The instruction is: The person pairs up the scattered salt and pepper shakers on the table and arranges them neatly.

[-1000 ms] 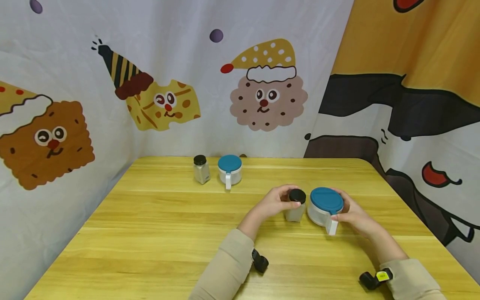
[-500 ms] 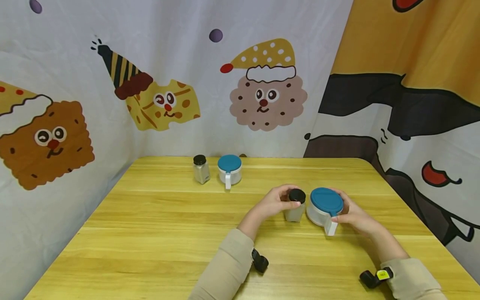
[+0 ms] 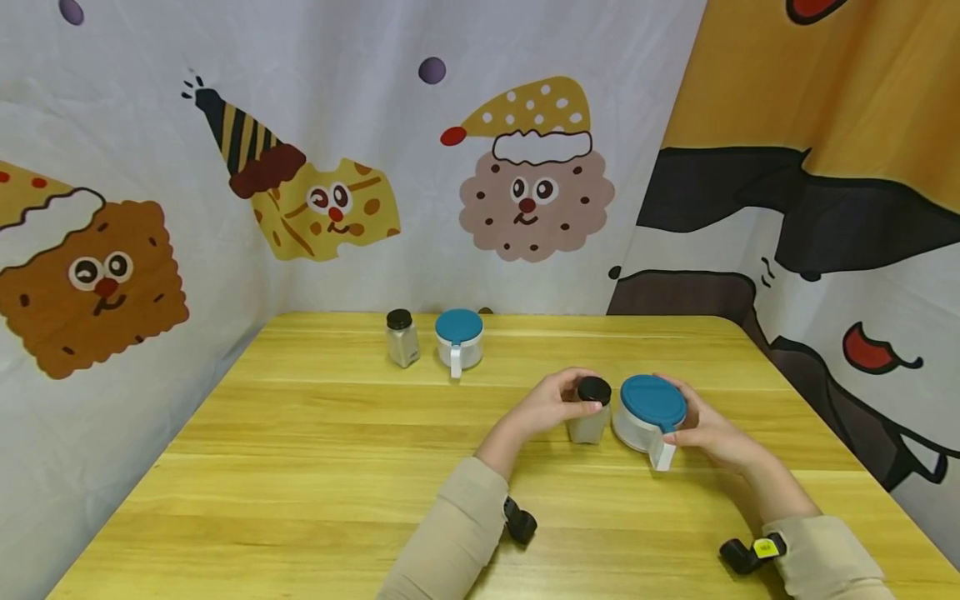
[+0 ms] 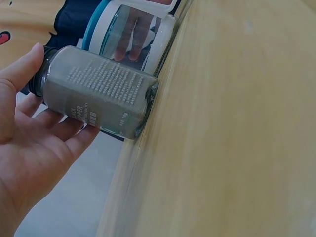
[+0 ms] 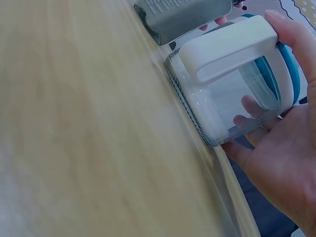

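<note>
The bottle (image 3: 588, 427) stands upright on the tabletop (image 3: 300, 467), right of centre, with the jar (image 3: 636, 430) just beside it, a narrow gap between them. A second bottle (image 3: 403, 343) and a second jar (image 3: 460, 340) stand farther back, to the left.

Handling, bottle: the body appears to be glass, filled with a grey powder. Treat as rigid, moderately light, fragile if dropped, and somewhat slippery on its smooth walls. Take hold of the opposite flat sides, or the shoulder just below the black cap (image 3: 595, 390).

Handling, jar: the clear body is likely stiff and breakable; expect more bulk than the bottle. Take hold of the wall below the blue lid (image 3: 654, 400), or the white handle (image 3: 662, 454). Avoid lifting by the lid; its fastening cannot be judged.

Hand pose: the hands are apart, each clamped on one item. The left hand (image 3: 551, 402) grips the bottle from its left, thumb at the cap on the near side, fingers behind the body. The right hand (image 3: 708, 431) holds the jar from its right, thumb on the top of the handle, fingers around the far wall. Both forearms reach inward from the near edge.
</note>
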A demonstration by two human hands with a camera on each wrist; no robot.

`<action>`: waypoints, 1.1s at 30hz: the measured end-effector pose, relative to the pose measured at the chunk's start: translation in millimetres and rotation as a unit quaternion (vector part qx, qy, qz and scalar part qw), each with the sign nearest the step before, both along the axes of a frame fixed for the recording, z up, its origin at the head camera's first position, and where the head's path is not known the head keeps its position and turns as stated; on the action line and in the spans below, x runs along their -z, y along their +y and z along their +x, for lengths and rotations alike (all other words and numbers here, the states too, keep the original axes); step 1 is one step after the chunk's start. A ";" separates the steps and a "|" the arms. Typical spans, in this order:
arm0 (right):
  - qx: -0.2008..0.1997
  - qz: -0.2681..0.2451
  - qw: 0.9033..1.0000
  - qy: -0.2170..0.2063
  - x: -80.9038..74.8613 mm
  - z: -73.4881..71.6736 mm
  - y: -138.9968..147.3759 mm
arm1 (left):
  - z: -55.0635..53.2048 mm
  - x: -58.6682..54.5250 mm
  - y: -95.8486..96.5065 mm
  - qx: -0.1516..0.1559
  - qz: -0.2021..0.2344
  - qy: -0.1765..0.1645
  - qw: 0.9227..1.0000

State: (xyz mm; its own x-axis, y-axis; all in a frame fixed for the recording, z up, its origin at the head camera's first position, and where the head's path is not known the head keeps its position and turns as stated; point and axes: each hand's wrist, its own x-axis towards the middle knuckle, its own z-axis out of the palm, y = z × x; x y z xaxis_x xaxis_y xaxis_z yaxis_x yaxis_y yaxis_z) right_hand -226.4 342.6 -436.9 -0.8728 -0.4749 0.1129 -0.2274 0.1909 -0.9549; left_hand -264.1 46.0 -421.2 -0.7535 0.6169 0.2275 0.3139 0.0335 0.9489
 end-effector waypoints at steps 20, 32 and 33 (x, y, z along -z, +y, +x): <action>-0.001 0.006 1.000 0.024 -10.3 2.1 -4.3 | 1.8 -5.6 -4.2 -0.007 -0.008 -0.012 1.000; -0.016 -0.015 0.997 0.070 -15.3 0.9 -6.5 | 1.1 -11.5 -7.3 -0.016 -0.018 -0.007 1.000; -0.015 -0.018 0.997 0.074 -16.3 1.2 -6.9 | 1.5 -12.6 -7.8 -0.015 -0.016 -0.007 1.000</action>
State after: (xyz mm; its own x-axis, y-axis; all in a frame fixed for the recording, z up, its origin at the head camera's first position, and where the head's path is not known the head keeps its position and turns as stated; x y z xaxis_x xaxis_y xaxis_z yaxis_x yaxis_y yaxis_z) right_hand -225.3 335.7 -420.6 -0.8308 -0.4935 0.2571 -0.3718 0.1485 -0.9163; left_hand -262.6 38.3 -408.7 -0.7742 0.6012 0.1977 0.2990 0.0722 0.9515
